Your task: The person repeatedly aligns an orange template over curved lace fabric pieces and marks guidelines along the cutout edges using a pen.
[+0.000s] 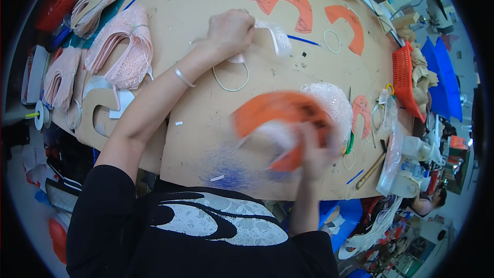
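Note:
My left hand [231, 33] is closed at the upper middle of the table on a curved white lace piece [280, 41], which sticks out to its right. Its fingertips are hidden. My right hand [315, 149], smeared by motion, grips an orange U-shaped template [267, 108] over the near part of the table. Something whitish shows inside that template's curve, too blurred to name. Just beyond the right hand lies a white lace pile [332, 104]. A looped pale cord [231, 90] rests below my left hand.
More orange curved templates [290, 7] lie at the far side. Pink lace stacks [121, 54] stand on the left. A blue pen [303, 40] rests by the lace. To the right are green-handled scissors [350, 144], a wooden-handled tool [371, 171] and a red basket [404, 80].

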Motion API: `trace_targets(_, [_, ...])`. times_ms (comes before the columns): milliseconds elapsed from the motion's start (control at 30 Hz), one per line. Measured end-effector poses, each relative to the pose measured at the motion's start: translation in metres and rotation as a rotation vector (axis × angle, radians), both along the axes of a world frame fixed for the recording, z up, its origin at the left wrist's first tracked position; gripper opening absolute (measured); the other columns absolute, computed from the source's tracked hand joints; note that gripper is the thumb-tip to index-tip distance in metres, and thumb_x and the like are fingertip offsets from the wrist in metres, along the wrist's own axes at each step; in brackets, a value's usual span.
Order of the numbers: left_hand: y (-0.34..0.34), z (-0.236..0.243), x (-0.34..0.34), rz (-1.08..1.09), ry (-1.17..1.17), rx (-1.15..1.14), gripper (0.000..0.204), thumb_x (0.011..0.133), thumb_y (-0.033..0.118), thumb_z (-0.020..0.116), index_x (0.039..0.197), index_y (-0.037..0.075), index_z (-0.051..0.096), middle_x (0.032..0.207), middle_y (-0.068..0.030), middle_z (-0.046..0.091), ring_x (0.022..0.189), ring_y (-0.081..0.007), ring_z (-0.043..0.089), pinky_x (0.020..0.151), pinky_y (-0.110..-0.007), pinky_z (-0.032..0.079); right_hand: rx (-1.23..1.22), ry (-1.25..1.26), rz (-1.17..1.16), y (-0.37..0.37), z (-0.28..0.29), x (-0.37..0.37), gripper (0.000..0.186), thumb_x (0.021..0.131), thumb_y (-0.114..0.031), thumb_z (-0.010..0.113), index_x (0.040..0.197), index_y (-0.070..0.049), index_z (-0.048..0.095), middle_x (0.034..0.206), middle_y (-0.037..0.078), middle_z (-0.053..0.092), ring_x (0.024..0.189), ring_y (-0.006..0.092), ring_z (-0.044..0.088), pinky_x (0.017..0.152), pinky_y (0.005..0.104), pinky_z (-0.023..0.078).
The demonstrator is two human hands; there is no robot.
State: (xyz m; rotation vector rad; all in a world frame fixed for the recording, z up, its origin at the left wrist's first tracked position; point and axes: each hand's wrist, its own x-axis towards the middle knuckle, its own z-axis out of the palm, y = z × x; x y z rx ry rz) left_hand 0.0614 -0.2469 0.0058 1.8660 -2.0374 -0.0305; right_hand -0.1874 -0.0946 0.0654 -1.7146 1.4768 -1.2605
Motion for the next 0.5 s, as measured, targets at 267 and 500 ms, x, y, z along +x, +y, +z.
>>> trace_targets(267, [0.185,0.011,-0.042,-0.418,0.124,-0.131,0.027,0.081,0.017,0.067,0.104,0.005,0.065,0.113,-0.0129,0.060,0.107,-0.0299,0.057,0.090,-0.040,0.049,-0.136,0.133,-0.313,-0.063,-0.008,-0.116,0.023,0.095,-0.008,0.066,0.115,0.003,0.068,0.105,0.014,0.072,0.084,0.0141,0.067,0.074,0.0220,0.054])
trace_targets(500, [0.222,0.022,0.025,-0.388,0.676,0.111,0.074,0.078,0.034,0.081,0.141,0.004,0.053,0.153,-0.0159,0.044,0.144,-0.0353,0.039,0.121,-0.052,0.025,0.084,-0.086,-0.049,-0.023,0.030,-0.028,0.031,0.090,-0.002,0.069,0.121,0.003,0.065,0.107,0.012,0.071,0.087,0.0146,0.067,0.079,0.0232,0.055])
